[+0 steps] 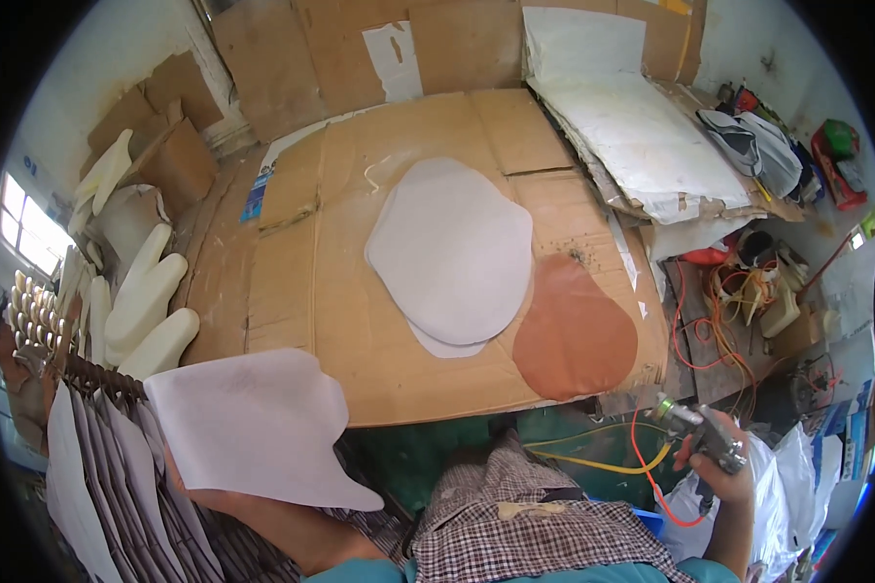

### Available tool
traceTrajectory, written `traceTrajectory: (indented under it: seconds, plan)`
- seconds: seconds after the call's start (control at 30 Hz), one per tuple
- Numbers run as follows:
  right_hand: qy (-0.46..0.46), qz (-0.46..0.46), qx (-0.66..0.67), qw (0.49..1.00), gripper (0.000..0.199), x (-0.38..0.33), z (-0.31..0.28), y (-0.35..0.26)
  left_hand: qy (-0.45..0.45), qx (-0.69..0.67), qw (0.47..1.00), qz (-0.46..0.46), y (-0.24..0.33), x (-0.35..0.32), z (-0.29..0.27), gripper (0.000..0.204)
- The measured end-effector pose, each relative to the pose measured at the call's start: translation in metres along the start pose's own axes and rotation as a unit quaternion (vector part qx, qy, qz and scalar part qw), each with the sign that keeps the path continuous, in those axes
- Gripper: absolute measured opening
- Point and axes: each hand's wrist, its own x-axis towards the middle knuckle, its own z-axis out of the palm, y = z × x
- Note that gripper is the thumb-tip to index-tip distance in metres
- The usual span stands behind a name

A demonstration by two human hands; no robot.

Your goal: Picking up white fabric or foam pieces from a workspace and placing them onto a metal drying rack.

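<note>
My right hand (724, 464) is closed round a metal spray gun (700, 428) at the lower right, its nozzle toward the table and an orange hose running from it. At the lower left, a pale grey cut sheet (253, 428) covers most of my left hand (172, 471); its fingers are hidden behind the sheet. The sheet's upper left corner meets a rack (102, 377) where several similar sheets (83, 476) hang. On the cardboard-covered table (272, 321) lie overlapping pale rounded pieces (452, 253). A reddish-brown rounded piece (576, 335) lies beside them, near the front edge.
Cream foam-like shapes (146, 301) stand left of the table. A stack of white-topped sheets (622, 136) and a grey cap (734, 141) are at the right. Tangled orange hoses (729, 301) lie on the right side, and a yellow hose (603, 466) crosses below the table.
</note>
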Motion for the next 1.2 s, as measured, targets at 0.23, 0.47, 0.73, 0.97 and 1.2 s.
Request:
traceTrajectory:
  seconds: [0.23, 0.47, 0.73, 0.97, 1.2]
  plan:
    - [0.091, -0.007, 0.063, 0.994, 0.053, 0.001, 0.022, 0.000, 0.020, 0.007, 1.000, 0.013, 0.007, -0.014, -0.021, 0.039]
    - [0.113, -0.045, 0.001, 0.993, 0.052, -0.016, 0.013, -0.002, 0.038, 0.016, 0.999, 0.032, 0.006, -0.023, -0.004, 0.038]
    - [-0.029, 0.007, -0.007, 1.000, 0.054, -0.019, 0.010, -0.002, 0.063, 0.031, 0.996, 0.064, 0.017, -0.028, 0.003, 0.037]
    - [-0.011, -0.032, 0.058, 0.998, 0.050, 0.026, 0.046, -0.005, 0.084, 0.039, 0.991, 0.091, 0.006, -0.035, 0.021, 0.035]
    - [0.067, -0.088, 0.056, 0.992, 0.045, 0.048, 0.041, -0.007, 0.099, 0.052, 0.986, 0.123, 0.012, -0.038, 0.030, 0.034]
